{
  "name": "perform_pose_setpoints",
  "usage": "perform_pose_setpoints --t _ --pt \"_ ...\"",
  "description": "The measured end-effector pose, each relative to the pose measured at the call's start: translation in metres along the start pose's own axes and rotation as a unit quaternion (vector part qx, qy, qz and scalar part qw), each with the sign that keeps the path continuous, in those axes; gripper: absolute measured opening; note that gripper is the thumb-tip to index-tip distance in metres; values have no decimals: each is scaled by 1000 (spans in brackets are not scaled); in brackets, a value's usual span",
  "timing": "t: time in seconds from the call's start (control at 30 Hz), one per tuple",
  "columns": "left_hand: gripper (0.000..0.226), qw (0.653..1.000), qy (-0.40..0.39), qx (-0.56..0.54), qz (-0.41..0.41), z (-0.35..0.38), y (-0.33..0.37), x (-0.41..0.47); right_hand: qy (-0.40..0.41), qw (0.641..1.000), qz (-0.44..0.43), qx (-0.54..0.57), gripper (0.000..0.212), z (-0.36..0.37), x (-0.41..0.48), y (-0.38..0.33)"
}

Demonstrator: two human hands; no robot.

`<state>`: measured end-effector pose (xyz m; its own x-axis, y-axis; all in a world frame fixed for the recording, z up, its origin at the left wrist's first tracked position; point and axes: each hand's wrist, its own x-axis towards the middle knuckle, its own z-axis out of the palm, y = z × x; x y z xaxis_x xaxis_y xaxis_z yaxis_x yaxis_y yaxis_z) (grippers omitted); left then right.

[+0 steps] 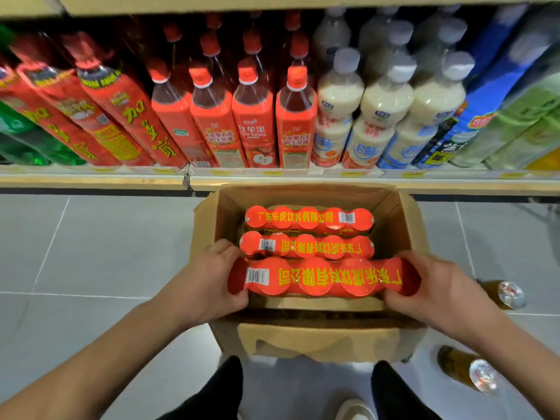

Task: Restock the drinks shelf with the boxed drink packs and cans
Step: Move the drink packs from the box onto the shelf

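Note:
An open cardboard box stands on the floor before the drinks shelf. Inside lie three red shrink-wrapped can packs with yellow lettering. The nearest can pack sits raised at the box's front edge. My left hand grips its left end and my right hand grips its right end. The middle pack and the far pack rest deeper in the box, touched by neither hand.
The shelf holds red bottles, milky white bottles, green bottles far left and blue and green packs at right. Two amber bottles lie on the grey tile floor right of the box. My feet are below the box.

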<state>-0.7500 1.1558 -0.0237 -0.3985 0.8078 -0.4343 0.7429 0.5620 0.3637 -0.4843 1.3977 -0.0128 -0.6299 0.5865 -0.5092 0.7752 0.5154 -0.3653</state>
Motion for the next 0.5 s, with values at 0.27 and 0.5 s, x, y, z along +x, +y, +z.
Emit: perform_pose_setpoints --t 0.27,0.5 --pt "64 985 155 -67 39 -230 92 -76 169 981 -36 92 45 -212 -102 -88" --pt "64 959 253 -111 71 -476 197 -179 282 940 -86 175 47 -431 -236 -178"
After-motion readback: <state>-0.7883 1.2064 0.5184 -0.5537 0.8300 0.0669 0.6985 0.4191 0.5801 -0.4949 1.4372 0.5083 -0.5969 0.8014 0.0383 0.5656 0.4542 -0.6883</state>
